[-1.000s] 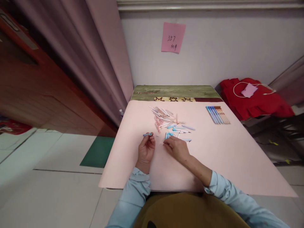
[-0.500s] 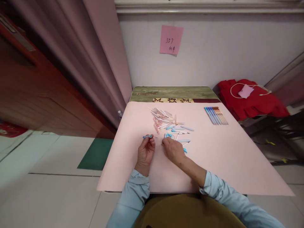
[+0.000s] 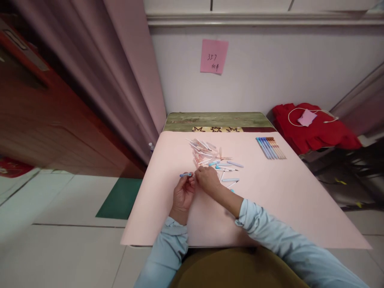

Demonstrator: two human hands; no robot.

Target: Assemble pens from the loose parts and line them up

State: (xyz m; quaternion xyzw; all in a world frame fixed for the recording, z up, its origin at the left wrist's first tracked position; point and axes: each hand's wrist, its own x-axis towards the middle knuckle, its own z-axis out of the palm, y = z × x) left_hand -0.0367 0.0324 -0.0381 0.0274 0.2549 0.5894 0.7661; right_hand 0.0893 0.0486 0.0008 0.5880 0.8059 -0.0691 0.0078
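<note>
My left hand (image 3: 183, 195) is closed on a short blue pen part (image 3: 185, 175), held between thumb and fingers above the paper. Close beside it, my right hand (image 3: 207, 178) has its fingers pinched together near the open end of that part; whatever they hold is hidden. Beyond and to the right of my hands lie loose blue pen barrels (image 3: 230, 180) and white refills with dark tips (image 3: 229, 169). Behind them is a jumbled pile of pinkish clear pen parts and white refills (image 3: 201, 147).
A neat row of blue and brown-topped pens (image 3: 270, 148) lies at the right of the pink paper (image 3: 270, 208) covering the table. A red cloth (image 3: 315, 134) with a white cable sits beyond the right edge. A pink note (image 3: 214, 56) is stuck on the wall.
My right hand has moved left from the blue parts to just beside my left hand. My left hand stays nearly in place with the blue pen part. The view has tilted up slightly.
</note>
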